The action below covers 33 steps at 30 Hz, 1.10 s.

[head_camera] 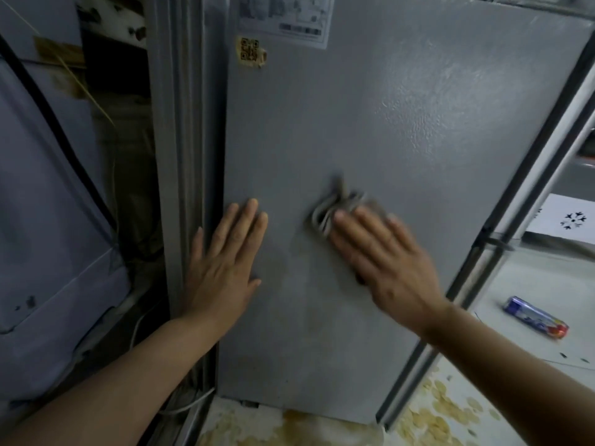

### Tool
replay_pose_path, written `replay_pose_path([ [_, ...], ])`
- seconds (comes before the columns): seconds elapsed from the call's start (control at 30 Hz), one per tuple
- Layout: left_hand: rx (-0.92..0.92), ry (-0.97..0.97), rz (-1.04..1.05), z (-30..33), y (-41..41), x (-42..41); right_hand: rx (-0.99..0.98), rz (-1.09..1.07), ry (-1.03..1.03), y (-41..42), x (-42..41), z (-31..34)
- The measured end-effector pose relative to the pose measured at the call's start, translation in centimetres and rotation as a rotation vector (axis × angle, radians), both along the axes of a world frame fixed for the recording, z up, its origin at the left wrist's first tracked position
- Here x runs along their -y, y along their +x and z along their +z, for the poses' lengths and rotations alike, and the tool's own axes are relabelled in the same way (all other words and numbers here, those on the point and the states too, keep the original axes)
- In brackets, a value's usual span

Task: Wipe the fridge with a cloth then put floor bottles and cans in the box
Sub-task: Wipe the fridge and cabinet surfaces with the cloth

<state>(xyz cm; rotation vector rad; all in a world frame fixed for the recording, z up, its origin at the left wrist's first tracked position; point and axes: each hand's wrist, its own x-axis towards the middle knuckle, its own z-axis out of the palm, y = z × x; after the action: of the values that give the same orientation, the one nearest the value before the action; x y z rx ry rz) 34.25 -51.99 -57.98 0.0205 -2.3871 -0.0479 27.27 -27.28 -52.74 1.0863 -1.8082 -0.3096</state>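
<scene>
Right hand (pixel 383 262) flat, fingers straight, pressing bunched cloth (pixel 335 209) on fridge (pixel 402 123) mid-frame; left hand (pixel 225 262) flat, empty; can (pixel 536 318) lies lower right on floor, long axis diagonal, nearer right hand

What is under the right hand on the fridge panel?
A bunched grey cloth, pressed against the fridge by the right hand. Only its upper edge shows; the rest is covered.
</scene>
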Motion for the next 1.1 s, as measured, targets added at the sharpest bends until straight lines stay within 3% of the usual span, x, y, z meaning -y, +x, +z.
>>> replay_pose_path([
  [0.07, -0.011, 0.006, 0.008, -0.3, -0.1, -0.3, -0.02, 0.004, -0.209, -0.3, -0.3, 1.2],
  [0.13, -0.018, 0.011, 0.017, -0.4, -0.2, -0.6, 0.016, 0.007, -0.279, -0.1, -0.3, -0.5],
  [0.2, -0.02, 0.018, 0.019, -0.4, -0.3, -0.7, 0.07, -0.011, -0.163, 0.5, -0.9, -4.4],
  [0.27, -0.021, 0.022, 0.019, -0.3, -0.2, -0.7, 0.105, -0.049, 0.084, 1.4, -2.3, -7.7],
  [0.37, -0.025, 0.02, 0.027, -0.2, -0.2, -0.9, 0.1, -0.07, 0.236, 1.9, -4.0, -7.2],
  [0.47, -0.034, 0.024, 0.024, -0.3, -0.2, -1.1, 0.076, -0.05, -0.078, 0.9, -5.3, -2.6],
  [0.57, -0.053, 0.024, 0.01, -0.5, -0.4, -1.1, -0.103, -0.057, -0.393, -0.4, -7.3, 2.1],
  [0.67, -0.058, 0.033, 0.0, -0.7, -0.5, -1.0, -0.128, -0.034, -0.476, -0.6, -7.0, 0.5],
  [0.73, -0.057, 0.034, 0.0, -0.8, -0.5, -1.0, -0.056, -0.036, -0.442, 0.2, -6.8, -3.4],
  [0.8, -0.048, 0.031, 0.008, -0.7, -0.4, -1.0, 0.027, -0.073, -0.272, 1.3, -7.8, -7.1],
  [0.87, -0.034, 0.028, 0.015, -0.6, -0.3, -1.1, 0.11, -0.092, -0.075, 1.8, -9.0, -8.1],
  [0.9, -0.029, 0.026, 0.02, -0.5, -0.2, -1.1, 0.167, -0.099, -0.082, 1.8, -9.1, -7.5],
  [1.0, -0.018, 0.013, 0.046, -0.4, -0.1, -1.2, 0.352, -0.053, -0.507, 1.4, -8.7, -3.3],
  [1.1, -0.042, -0.002, 0.082, -0.7, -0.3, -1.7, 0.249, -0.068, -0.74, 0.7, -8.6, -0.5],
])
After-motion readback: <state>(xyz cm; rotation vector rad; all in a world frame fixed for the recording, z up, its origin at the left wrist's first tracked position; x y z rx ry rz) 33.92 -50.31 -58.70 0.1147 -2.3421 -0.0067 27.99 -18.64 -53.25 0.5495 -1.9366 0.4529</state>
